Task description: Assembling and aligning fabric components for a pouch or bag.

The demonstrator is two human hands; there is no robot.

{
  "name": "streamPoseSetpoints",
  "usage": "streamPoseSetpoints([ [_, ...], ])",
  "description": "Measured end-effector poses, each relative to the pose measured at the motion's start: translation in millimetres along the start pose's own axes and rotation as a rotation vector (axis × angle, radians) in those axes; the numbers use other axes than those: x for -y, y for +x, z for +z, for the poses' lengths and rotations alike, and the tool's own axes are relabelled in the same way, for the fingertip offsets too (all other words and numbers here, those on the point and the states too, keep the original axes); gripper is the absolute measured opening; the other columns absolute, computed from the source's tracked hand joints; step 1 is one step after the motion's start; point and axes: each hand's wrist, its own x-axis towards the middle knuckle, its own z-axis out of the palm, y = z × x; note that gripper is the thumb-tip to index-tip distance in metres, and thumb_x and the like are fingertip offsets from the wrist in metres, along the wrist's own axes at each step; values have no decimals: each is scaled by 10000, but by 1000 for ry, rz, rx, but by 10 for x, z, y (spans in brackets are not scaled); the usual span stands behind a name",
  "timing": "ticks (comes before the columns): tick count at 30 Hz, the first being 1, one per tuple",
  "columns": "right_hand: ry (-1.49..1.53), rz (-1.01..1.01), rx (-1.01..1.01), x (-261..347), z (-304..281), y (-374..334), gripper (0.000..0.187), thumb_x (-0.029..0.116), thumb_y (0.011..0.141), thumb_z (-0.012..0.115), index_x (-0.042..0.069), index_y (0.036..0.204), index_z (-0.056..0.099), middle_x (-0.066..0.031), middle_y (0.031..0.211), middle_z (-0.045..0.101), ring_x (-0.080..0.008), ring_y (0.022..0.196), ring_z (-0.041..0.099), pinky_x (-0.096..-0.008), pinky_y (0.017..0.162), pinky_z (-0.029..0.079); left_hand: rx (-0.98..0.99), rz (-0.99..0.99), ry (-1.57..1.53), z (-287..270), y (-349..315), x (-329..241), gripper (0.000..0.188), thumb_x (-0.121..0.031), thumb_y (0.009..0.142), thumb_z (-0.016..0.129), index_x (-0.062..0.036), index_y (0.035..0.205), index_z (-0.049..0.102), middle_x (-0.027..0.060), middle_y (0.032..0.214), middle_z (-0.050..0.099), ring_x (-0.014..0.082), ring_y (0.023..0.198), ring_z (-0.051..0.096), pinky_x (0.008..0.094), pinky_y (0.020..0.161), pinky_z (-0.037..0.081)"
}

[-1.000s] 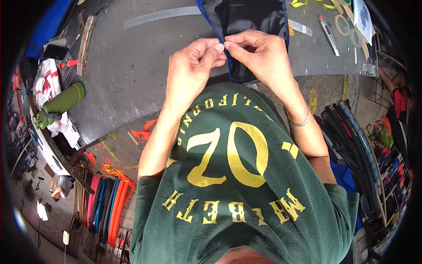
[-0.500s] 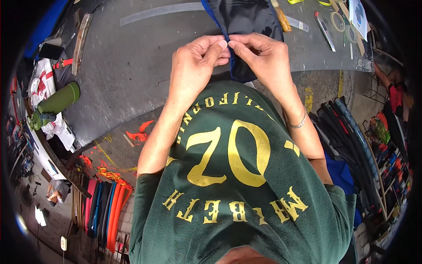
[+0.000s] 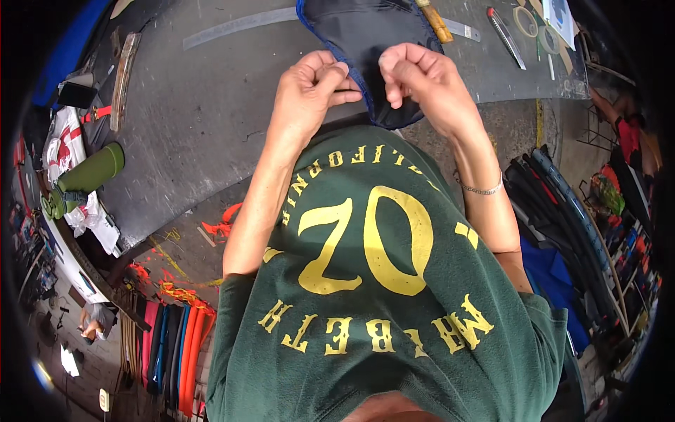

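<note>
A black fabric piece [image 3: 365, 35] with a dark blue bound edge lies on the dark table [image 3: 218, 91] in front of me. My left hand [image 3: 313, 91] pinches its blue left edge between thumb and forefinger, the other fingers curled underneath. Over the piece's right part is my right hand [image 3: 429, 88], apart from the left one. Its thumb and forefinger are pressed together and the other fingers bent. Whatever sits in that pinch, if anything, is too small to tell.
A metal ruler [image 3: 239, 29] lies at the far side. Beside the fabric rests a wooden handle [image 3: 436, 21]. A red cutter knife [image 3: 505, 35] and tape rolls [image 3: 525, 21] sit far right. Left are a wooden strip [image 3: 125, 81] and a green roll [image 3: 91, 169]. Another person [image 3: 93, 322] is lower left.
My right hand has left the blue edge and moved right and slightly up, away from my left hand. The fabric's far part has shifted left and its blue edge slants more.
</note>
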Motion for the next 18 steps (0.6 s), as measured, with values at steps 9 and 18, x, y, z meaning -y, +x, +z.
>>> streamPoseSetpoints([
  [9,-624,-369,-238,-116,125,-139,129,116,935,716,-3,981,727,-33,847,705,-71,730,657,-225,654,535,37,9,46,74,-100,-91,215,-93,973,653,91,1082,632,106,918,715,151,799,712,278,773,621],
  [18,-876,-564,-193,-10,140,-113,59,31,830,729,3,855,683,-54,720,659,-84,630,620,-235,592,502,35,80,225,131,-121,-42,214,-103,945,684,57,1085,654,72,881,741,120,770,717,236,719,591],
])
